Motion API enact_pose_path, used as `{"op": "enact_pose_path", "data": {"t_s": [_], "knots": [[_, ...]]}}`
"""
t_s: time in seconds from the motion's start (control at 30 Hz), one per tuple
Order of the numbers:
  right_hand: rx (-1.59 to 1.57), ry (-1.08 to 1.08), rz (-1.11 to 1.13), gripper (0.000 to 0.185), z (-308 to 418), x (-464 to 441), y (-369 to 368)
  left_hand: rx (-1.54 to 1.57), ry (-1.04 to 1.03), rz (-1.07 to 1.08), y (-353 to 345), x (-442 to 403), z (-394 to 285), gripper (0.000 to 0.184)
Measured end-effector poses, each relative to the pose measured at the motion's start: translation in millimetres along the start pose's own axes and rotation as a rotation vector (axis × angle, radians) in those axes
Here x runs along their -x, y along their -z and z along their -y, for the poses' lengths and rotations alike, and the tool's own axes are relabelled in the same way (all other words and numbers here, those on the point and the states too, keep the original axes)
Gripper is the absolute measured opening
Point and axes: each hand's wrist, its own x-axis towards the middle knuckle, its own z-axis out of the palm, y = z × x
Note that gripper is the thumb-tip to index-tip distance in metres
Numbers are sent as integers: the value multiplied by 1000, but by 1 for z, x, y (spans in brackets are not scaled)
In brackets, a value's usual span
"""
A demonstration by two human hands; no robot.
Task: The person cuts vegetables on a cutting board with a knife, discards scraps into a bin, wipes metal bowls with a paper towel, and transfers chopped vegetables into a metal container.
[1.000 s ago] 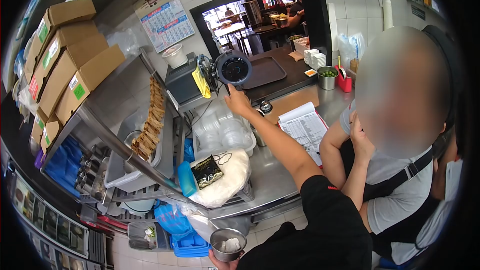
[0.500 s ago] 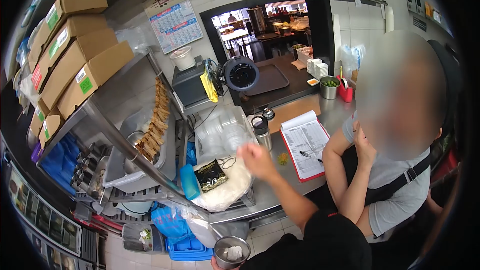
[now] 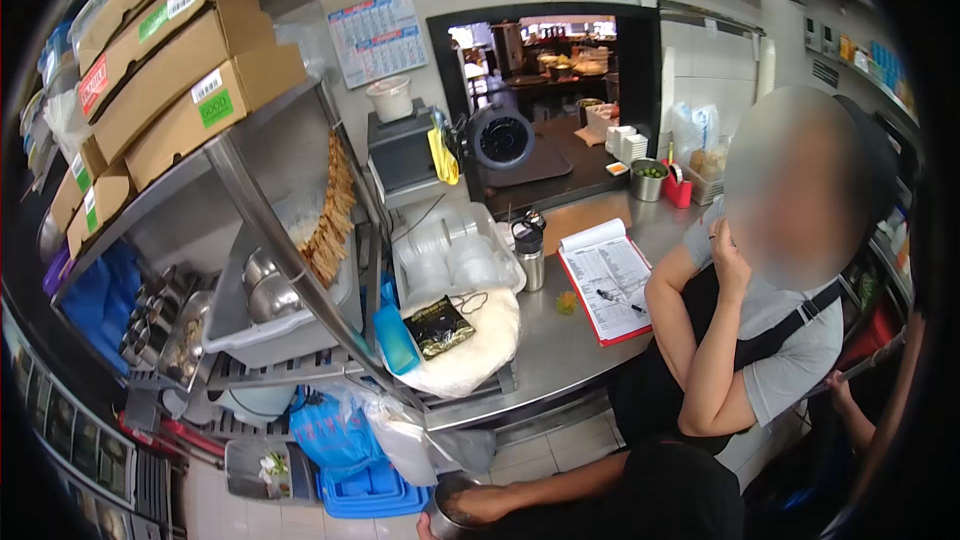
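At the bottom of the head view, a small metal bowl (image 3: 446, 514) is held by my left hand (image 3: 427, 527), whose fingers show at its left rim. My right hand (image 3: 474, 506) reaches down into the bowl; its fingertips are hidden inside, and so is whatever lies there. Above, on the steel counter (image 3: 540, 355), are a clipboard with printed sheets (image 3: 607, 285), a metal flask (image 3: 529, 258) and a white bag (image 3: 470, 355) with a black packet (image 3: 439, 328) on it. A round black fan (image 3: 502, 136) stands by the hatch.
A co-worker in a grey shirt (image 3: 790, 365) stands at the right, arms folded up. Metal shelving (image 3: 250, 205) with cardboard boxes (image 3: 215, 105) fills the left. A bin (image 3: 245, 470) and blue containers (image 3: 370, 495) are on the floor.
My right hand has come down from beside the fan, past the counter, into the bowl. The view has shifted, and the co-worker's arms look much the same.
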Motion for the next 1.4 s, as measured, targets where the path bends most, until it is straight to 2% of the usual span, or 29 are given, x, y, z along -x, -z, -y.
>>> {"op": "enact_pose_path", "data": {"t_s": [0.03,0.07,0.17,0.23,0.37,0.47,0.5,0.53,0.57,0.63,0.67,0.7,0.8,0.83,0.9,0.97,1.03,1.07,1.13,1.17,1.23,1.27,1.3,1.37,1.4], "knots": [[142,-20,-110,22,-10,-9,-13,-52,-9,28,4,2,-5,59],[280,-55,-217,15,-18,-17,-25,-147,21,7,-25,39,-28,58],[282,-86,-175,15,-31,-39,-46,-179,36,98,-32,65,-52,57],[105,-27,-95,15,-34,-50,-57,-294,-13,157,-16,64,-57,59],[-383,100,-27,16,-27,-73,-77,-230,-41,125,-7,53,-61,59],[-672,104,-126,18,-9,-94,-74,-199,-61,106,-2,51,-63,59],[-855,103,-215,20,-3,-100,-75,-191,-69,98,-1,50,-63,59],[-618,155,-455,22,-4,-103,-77,-188,-77,94,0,49,-64,60],[-419,124,-442,39,-11,-107,-77,-182,-83,89,2,50,-64,60],[-124,-30,-480,36,-5,-86,-68,-180,-93,78,3,49,-65,60],[-177,-137,-457,35,-26,-86,-75,-176,-100,73,5,49,-64,60],[-173,-138,-456,35,-29,-85,-78,-173,-103,66,6,49,-64,60],[-358,18,-151,40,-21,-85,-71,-173,-112,44,7,47,-67,60],[-238,64,-200,35,-42,-98,-80,-172,-111,38,6,48,-66,60],[-264,-90,-216,31,15,-80,-52,-185,-106,19,6,51,-68,60],[-360,-152,-503,30,0,-85,-56,-201,-119,2,9,54,-69,60],[-72,42,-550,26,-13,-85,-65,-202,-122,-23,3,54,-71,60],[-72,46,-549,26,-19,-91,-69,-200,-126,-36,-1,54,-73,60],[-465,52,-394,23,-22,-93,-68,-177,-139,-15,-2,50,-70,60],[-471,54,-403,23,-26,-90,-68,-188,-137,-15,-2,49,-70,60],[-1260,36,-113,27,-9,-81,-58,-138,-176,57,-3,48,-72,59],[-1446,34,-107,29,-14,-83,-59,-177,-257,55,-7,47,-69,61],[-1444,40,-104,29,-18,-84,-55,-179,-263,54,-12,47,-69,61],[-1432,43,-22,11,-26,-82,-47,-103,-232,-13,-21,48,-68,62],[-1434,45,-18,11,-30,-80,-43,-104,-234,-16,-16,40,-65,62]]}}
